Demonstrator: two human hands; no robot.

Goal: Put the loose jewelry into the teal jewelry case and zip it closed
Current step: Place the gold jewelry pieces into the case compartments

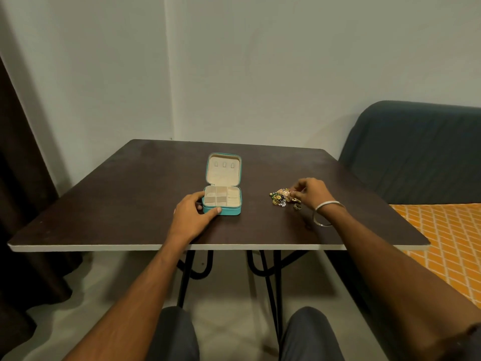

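Teal jewelry case [222,207]: open on the dark table [104,204], lid up, beige compartments showing. My left hand [194,213] grips its near left corner, thumb along the front wall. Loose jewelry [280,197]: small heap to the right of the case, well apart from it. My right hand [311,192] pinches a piece at the heap's edge with curled fingertips. Silver bangle [328,205]: on my right wrist.
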